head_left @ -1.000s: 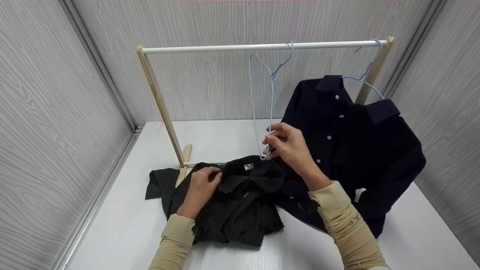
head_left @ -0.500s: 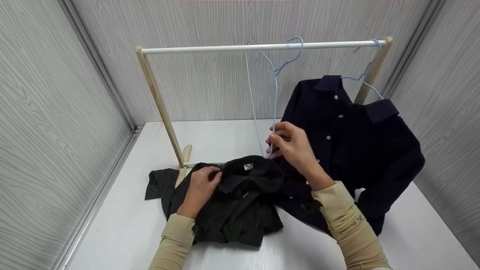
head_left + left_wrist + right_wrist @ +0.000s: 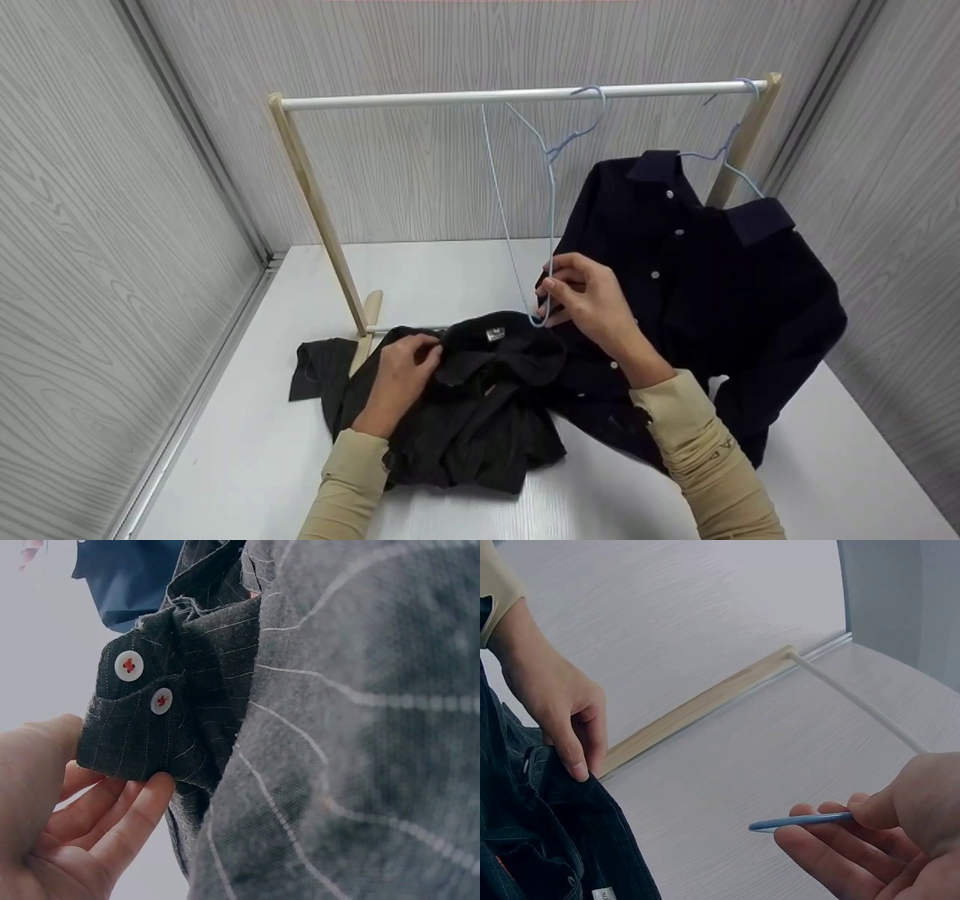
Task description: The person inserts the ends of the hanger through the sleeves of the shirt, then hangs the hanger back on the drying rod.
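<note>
My left hand (image 3: 401, 379) pinches the collar edge of a black pinstriped shirt (image 3: 461, 442), which lies crumpled on the table with its label showing. Two white buttons with red thread show beside the fingers in the left wrist view, on the shirt's dark cloth (image 3: 131, 735). A light-blue wire hanger (image 3: 552, 202) is held in my right hand (image 3: 600, 307) near one end. It stands on its side, that end low by the collar, while its hook overlaps the rack's rail. In the right wrist view, thumb and fingers hold the hanger's tip (image 3: 802, 821).
A navy buttoned shirt (image 3: 720, 322) hangs on another blue hanger (image 3: 727, 154) at the rack's right end. The white rail (image 3: 420, 98) runs between wooden posts (image 3: 311, 195). One black sleeve (image 3: 322, 367) lies over the left foot. Grey wood-grain walls enclose the white table (image 3: 225, 450).
My right hand has shifted slightly right and, lately, a little down with the hanger. The hanger's hook has moved right along the rail. The left hand stays at the collar.
</note>
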A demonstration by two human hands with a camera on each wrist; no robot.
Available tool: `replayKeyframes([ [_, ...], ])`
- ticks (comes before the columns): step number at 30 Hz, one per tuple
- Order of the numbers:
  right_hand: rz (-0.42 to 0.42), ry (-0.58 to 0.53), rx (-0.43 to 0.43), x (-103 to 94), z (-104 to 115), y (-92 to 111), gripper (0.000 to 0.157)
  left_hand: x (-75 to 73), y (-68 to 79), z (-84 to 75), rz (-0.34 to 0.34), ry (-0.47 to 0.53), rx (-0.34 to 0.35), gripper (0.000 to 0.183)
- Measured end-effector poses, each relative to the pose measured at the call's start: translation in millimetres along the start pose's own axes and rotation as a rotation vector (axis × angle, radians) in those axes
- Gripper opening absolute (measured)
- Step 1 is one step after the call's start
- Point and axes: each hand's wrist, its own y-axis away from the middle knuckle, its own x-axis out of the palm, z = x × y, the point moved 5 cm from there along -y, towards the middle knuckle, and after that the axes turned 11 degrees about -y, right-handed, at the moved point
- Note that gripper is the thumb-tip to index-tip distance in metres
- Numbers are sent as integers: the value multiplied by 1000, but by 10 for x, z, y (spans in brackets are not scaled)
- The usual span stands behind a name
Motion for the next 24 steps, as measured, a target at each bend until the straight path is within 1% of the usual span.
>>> replayKeyframes([
  [5,18,39,30,-60,-30,72,20,-14,-7,-1,1,1,-4,12],
  [9,32,124,34,-137,-66,139,18,-18,-7,6,7,4,-9,12],
  [12,29,198,16,-222,-93,185,15,-21,-6,14,5,1,-5,12],
  [17,3,350,-78,-408,-112,267,14,-32,-15,14,-7,-23,4,11],
  [21,-44,478,-159,-570,-115,326,14,-53,-29,0,-26,-31,13,9],
  [24,-83,567,-188,-696,-129,370,13,-60,-41,3,-12,-26,0,9],
])
